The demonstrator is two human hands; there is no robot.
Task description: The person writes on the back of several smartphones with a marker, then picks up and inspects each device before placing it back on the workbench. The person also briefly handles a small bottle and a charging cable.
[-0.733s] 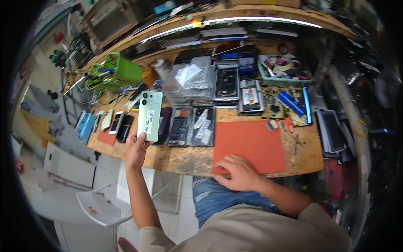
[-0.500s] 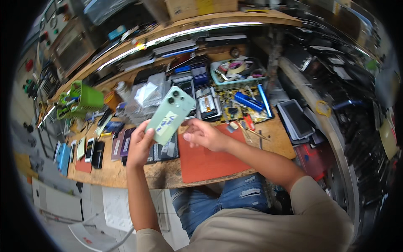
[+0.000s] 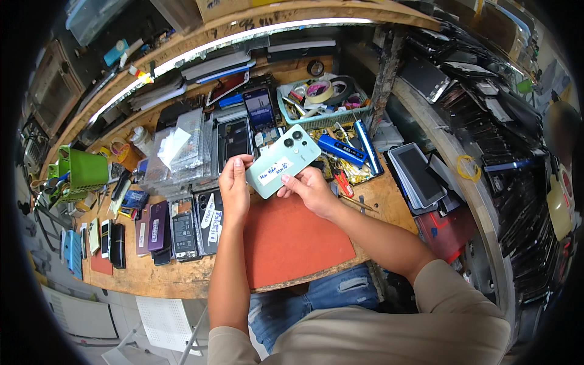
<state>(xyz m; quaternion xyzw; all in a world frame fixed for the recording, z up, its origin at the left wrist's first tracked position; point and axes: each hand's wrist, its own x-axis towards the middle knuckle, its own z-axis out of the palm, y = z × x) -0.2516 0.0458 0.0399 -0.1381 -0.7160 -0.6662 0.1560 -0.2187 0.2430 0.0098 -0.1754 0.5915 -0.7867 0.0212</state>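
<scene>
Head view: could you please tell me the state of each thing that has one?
Pale green phone, back toward camera, held by left hand and right hand
Opened phone, battery exposed
Orange mat, lying flat
Strip light, lit
Pale blue basket, holding tape rolls
Green basket, holding small items

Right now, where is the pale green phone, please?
The phone is near the head view's centre, held between the left hand and right hand, pictured just above the orange mat.
</scene>
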